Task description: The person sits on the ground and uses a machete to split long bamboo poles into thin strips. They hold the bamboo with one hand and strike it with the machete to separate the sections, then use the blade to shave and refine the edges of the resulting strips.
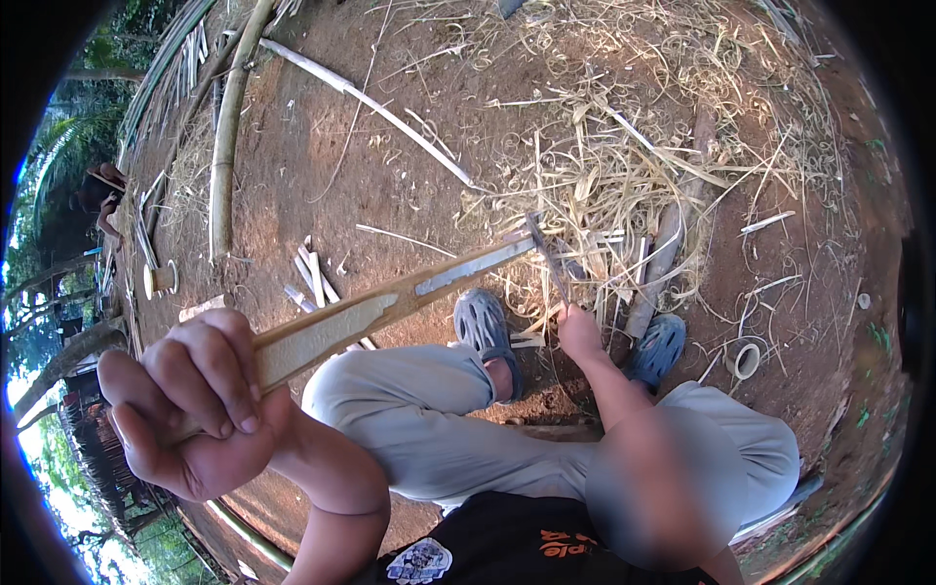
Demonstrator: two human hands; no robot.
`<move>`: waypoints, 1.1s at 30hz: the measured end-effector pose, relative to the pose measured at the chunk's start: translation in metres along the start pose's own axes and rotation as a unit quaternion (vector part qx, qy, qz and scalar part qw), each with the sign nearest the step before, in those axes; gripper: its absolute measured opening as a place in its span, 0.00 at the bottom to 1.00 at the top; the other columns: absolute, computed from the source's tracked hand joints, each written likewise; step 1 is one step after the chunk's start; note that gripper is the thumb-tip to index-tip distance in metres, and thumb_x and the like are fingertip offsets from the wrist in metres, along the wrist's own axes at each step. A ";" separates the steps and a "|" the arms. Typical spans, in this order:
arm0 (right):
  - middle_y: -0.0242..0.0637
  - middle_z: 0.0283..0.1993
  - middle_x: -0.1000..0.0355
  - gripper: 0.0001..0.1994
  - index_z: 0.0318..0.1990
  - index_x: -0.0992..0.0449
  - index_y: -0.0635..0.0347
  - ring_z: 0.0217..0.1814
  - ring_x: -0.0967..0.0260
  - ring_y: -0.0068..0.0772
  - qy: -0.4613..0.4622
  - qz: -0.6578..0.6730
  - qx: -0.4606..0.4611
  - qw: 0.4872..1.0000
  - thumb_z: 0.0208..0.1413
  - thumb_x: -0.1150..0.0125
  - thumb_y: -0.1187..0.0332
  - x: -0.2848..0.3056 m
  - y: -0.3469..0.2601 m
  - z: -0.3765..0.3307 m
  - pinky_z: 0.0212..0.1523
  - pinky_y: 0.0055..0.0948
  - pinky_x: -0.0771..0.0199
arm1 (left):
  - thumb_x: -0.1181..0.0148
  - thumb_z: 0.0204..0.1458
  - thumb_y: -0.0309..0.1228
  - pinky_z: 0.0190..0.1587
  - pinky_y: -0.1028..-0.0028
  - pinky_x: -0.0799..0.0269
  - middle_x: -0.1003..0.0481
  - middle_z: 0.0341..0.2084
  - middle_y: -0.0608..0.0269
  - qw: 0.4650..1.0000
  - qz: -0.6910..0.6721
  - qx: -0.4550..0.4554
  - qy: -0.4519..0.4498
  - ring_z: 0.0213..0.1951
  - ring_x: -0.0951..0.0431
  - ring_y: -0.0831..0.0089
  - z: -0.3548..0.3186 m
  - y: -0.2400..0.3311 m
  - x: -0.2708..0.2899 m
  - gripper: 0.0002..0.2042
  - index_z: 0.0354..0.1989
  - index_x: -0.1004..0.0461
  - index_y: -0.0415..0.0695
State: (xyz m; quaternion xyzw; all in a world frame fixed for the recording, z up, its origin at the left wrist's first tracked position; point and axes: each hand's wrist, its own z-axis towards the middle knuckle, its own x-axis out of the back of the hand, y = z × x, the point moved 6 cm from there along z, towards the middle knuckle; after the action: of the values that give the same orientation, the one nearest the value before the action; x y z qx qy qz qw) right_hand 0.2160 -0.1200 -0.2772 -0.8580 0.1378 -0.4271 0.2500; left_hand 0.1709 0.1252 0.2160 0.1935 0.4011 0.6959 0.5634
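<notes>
My left hand (200, 400), close to the camera, is closed around the near end of a long split bamboo slat (375, 310). The slat slants away to the right across my lap, its pale inner face showing. My right hand (581, 333), between my knees, grips a knife (549, 261) with a thin dark blade. The handle is mostly hidden in my fist. The blade crosses the far end of the slat and appears to touch it. Under the blade lies a heap of curly bamboo shavings (604, 185).
A thick bamboo pole (229, 146) and a thinner pale stick (361, 97) lie on the dirt ahead. A grey shoe (482, 327) and a blue-grey shoe (657, 349) flank the work. A cut bamboo ring (743, 360) lies at right. Another person (100, 195) is at the far left.
</notes>
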 end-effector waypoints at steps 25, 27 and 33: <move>0.29 0.14 0.34 0.16 0.41 0.23 0.66 0.11 0.39 0.20 -0.024 0.384 0.095 0.918 0.56 0.32 0.59 0.178 -0.158 -0.079 0.13 0.25 0.40 | 0.59 0.65 0.45 0.19 0.81 0.35 0.36 0.13 0.69 0.933 -0.160 0.039 -0.320 0.13 0.36 0.80 0.148 0.199 -0.008 0.19 0.32 0.33 0.41; 0.22 0.15 0.39 0.22 0.53 0.27 0.64 0.12 0.45 0.13 -0.079 0.507 0.198 0.835 0.54 0.29 0.63 0.211 -0.203 -0.123 0.13 0.21 0.45 | 0.60 0.66 0.44 0.18 0.80 0.35 0.37 0.13 0.68 0.927 -0.184 0.049 -0.323 0.14 0.34 0.81 0.162 0.199 -0.022 0.18 0.33 0.35 0.41; 0.20 0.16 0.39 0.22 0.54 0.29 0.72 0.13 0.46 0.11 -0.205 0.434 0.301 0.824 0.57 0.32 0.66 0.274 -0.239 -0.180 0.13 0.19 0.46 | 0.59 0.66 0.45 0.08 0.79 0.46 0.45 0.05 0.74 0.958 -0.237 0.065 -0.146 0.05 0.46 0.82 0.215 0.179 -0.058 0.25 0.21 0.30 0.43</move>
State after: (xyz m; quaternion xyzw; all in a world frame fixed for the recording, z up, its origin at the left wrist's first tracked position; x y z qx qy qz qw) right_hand 0.2406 -0.0989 0.1274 -0.6596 0.3059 -0.1095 0.6777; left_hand 0.2299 0.1358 0.4955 0.2283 0.3929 0.4790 0.7510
